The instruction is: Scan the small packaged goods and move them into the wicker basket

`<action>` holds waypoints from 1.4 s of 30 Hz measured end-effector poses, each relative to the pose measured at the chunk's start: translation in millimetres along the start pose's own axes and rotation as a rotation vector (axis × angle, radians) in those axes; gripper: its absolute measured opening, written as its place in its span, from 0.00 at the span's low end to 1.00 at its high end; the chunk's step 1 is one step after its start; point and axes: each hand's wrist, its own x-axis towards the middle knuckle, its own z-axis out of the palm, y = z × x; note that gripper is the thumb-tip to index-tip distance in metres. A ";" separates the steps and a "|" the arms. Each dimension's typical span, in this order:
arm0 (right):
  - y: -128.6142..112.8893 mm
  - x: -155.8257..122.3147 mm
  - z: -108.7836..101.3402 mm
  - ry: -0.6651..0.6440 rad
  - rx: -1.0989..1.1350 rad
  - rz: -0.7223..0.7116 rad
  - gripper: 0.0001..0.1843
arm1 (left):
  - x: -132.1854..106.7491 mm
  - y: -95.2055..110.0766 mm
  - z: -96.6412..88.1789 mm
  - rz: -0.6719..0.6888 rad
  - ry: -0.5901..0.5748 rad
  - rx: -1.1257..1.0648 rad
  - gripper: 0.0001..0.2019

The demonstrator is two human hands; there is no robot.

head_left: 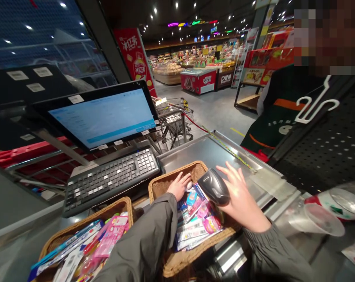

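Note:
My left hand (179, 185) reaches into a wicker basket (165, 184) full of small packaged goods (195, 225) and closes on a small pale item near the basket's far rim. My right hand (241, 197) holds a dark grey barcode scanner (214, 186) over the same basket, thumb side gripping it while the other fingers spread outward. Both sleeves are grey.
A second wicker basket (107, 213) of packaged items sits at lower left. A keyboard (112, 178) and tilted monitor (103, 115) stand behind. A steel counter (215, 150) runs right; a person in a dark vest (280, 113) stands beyond it. Plastic cups (324, 219) lie at right.

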 end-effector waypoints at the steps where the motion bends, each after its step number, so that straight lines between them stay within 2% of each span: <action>1: 1.7 0.6 0.6 0.002 0.004 0.000 0.25 | 1.8 -0.4 3.5 0.009 -0.005 0.023 0.23; 8: 9.4 0.6 1.2 -0.011 0.026 0.021 0.22 | 7.5 -3.1 16.4 0.020 -0.042 0.115 0.22; 12: 8.6 0.8 -0.6 -0.007 0.024 0.030 0.22 | 7.5 -0.9 13.1 -0.006 -0.023 0.140 0.20; 15: 7.3 0.8 -0.9 -0.004 0.010 0.025 0.24 | 9.5 2.1 3.4 -0.027 -0.004 0.170 0.17; 18: 6.2 0.4 0.0 0.000 0.003 0.031 0.24 | 10.0 5.5 -17.8 -0.050 0.009 0.192 0.14; 22: 3.7 -0.8 -0.3 0.012 -0.001 0.026 0.25 | -2.1 5.4 -63.2 -0.049 0.075 0.179 0.11; 25: 0.6 -2.2 -1.1 0.019 -0.003 0.012 0.25 | -24.2 -2.5 -99.2 -0.047 0.210 0.187 0.12; 30: -8.2 -4.3 -1.7 0.032 -0.005 -0.015 0.26 | -75.0 -17.8 -144.0 -0.020 0.551 0.296 0.13; 35: -24.7 -5.2 -4.2 0.005 0.006 -0.074 0.24 | -116.5 -25.5 -169.9 -0.009 0.835 0.374 0.09; 39: -41.6 -6.2 -5.2 -0.015 0.016 -0.144 0.22 | -142.1 -29.9 -182.0 -0.018 0.914 0.467 0.07; 42: -54.4 -6.4 -4.9 -0.037 0.041 -0.206 0.23 | -160.0 -31.5 -190.2 -0.037 0.934 0.527 0.11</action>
